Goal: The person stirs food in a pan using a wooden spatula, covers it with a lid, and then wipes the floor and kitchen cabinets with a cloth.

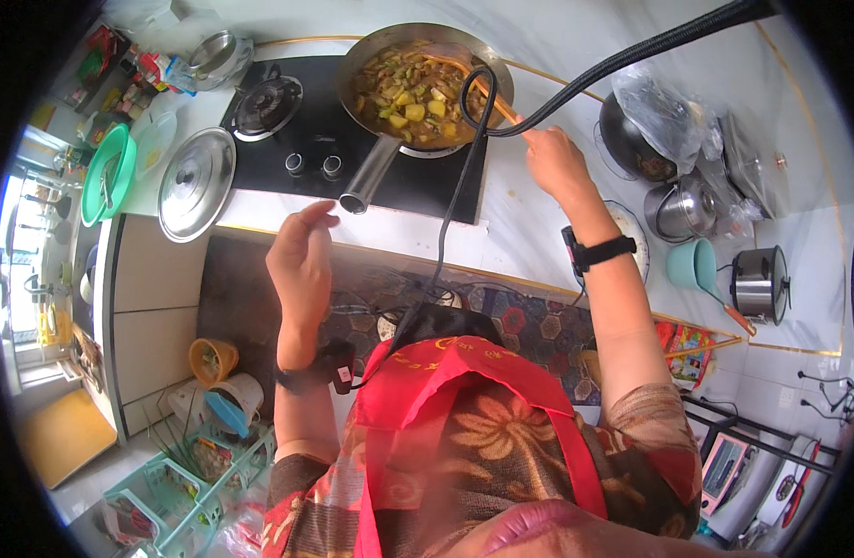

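My right hand (556,159) grips the handle of a wooden spatula (502,106), whose blade lies in the food at the far side of a wok. The metal wok (498,59) sits on the right burner of a black gas stove (287,199) and holds a stew with yellow chunks, perhaps potato, in brown sauce. Its hollow metal handle (372,174) points toward me. My left hand (303,254) is raised just left of the handle's end, fingers bent, holding nothing. A black cable crosses the view over the wok's right side.
Left of the stove lies a steel lid (198,185), with a green basin (123,164) beyond it. The left burner (266,104) bears no pan. At the right stand a dark wok (626,139), a lidded steel pot (682,209), a teal ladle (691,265) and an electric cooker (758,286).
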### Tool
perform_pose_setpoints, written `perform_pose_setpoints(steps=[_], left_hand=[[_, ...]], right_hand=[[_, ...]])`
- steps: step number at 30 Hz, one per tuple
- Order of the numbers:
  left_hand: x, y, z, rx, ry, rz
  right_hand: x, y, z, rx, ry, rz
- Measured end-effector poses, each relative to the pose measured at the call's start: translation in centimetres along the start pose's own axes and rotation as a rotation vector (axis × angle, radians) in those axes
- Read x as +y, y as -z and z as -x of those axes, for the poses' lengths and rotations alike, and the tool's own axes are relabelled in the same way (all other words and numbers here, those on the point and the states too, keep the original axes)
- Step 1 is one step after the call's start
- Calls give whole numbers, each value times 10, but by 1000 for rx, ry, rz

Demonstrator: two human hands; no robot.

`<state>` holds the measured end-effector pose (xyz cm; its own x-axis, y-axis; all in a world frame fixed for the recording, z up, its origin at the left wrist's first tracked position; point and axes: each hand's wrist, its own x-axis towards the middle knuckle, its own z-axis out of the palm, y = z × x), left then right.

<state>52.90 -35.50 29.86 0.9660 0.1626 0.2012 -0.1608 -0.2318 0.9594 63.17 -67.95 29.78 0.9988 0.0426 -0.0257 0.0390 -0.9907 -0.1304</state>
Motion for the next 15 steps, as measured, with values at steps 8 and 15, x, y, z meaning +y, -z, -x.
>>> perform_pose_setpoints(steps=[8,15], left_hand=[[-21,-26,4,-72,171,-469],[-23,-50,0,67,161,-461]], right_hand=[[15,-27,-2,-110,84,-98],[10,16,37,-76,196,-47]])
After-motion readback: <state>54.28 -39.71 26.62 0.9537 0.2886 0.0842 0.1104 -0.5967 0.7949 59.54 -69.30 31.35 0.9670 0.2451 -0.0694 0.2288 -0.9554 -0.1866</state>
